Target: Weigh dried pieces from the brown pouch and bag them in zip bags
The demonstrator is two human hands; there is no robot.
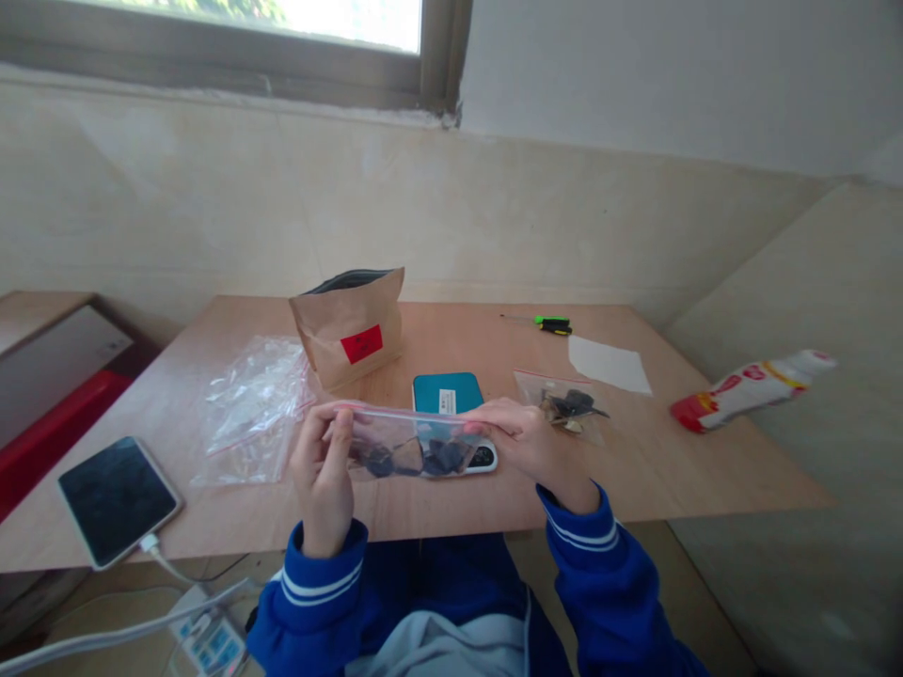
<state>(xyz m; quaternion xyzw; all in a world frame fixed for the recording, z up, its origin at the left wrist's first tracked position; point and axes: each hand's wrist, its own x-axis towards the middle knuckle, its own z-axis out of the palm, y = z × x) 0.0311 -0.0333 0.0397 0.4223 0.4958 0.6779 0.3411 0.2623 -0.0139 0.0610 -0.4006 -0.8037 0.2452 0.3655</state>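
A clear zip bag [407, 455] with a reddish seal strip hangs between my two hands, with several dark and tan pieces inside. My left hand [325, 470] pinches its left upper corner between thumb and fingers. At the right upper corner, my right hand [518, 437] is closed on the seal strip. Behind the bag lies a device with a teal top [446, 387] and a white lower edge, partly hidden by the bag. Just beyond my right hand rests another zip bag [564, 404] holding dark, thin pieces.
A brown paper pouch [353, 329] with a red label stands open at the back. Empty clear bags [254, 404] lie left, near a tablet [119, 500] with a charging cable. Screwdrivers [554, 324], white paper [610, 364] and a bottle [748, 390] are on the right. A power strip [208, 635] sits below.
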